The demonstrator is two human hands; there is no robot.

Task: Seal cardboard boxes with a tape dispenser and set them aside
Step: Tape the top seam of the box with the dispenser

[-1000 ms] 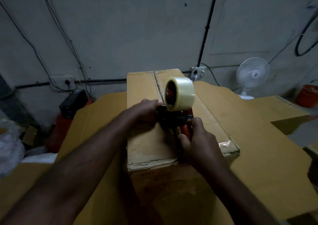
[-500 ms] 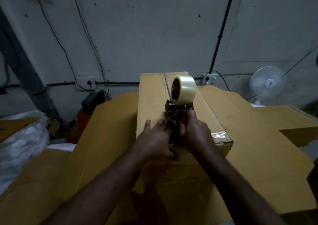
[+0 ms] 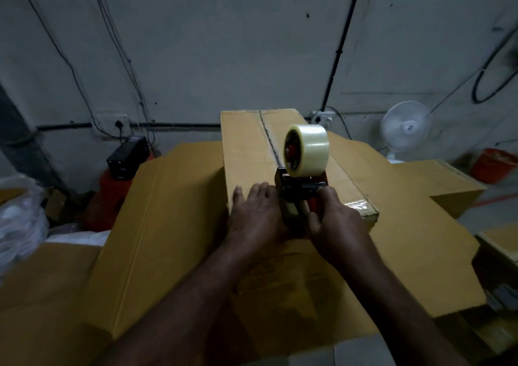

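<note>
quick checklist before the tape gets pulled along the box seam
1. Right hand grips the tape dispenser handle: ok.
2. Left hand lies flat on the cardboard box top, beside the dispenser: ok.
3. Dispenser set at the near end of the seam: ok.
4. Seam beyond the dispenser bare, nothing lying on it: ok.
5. Tape roll holds plenty of tape: ok.
6. Tape end stuck down at the near edge: cannot tell, hidden by the hands.
</note>
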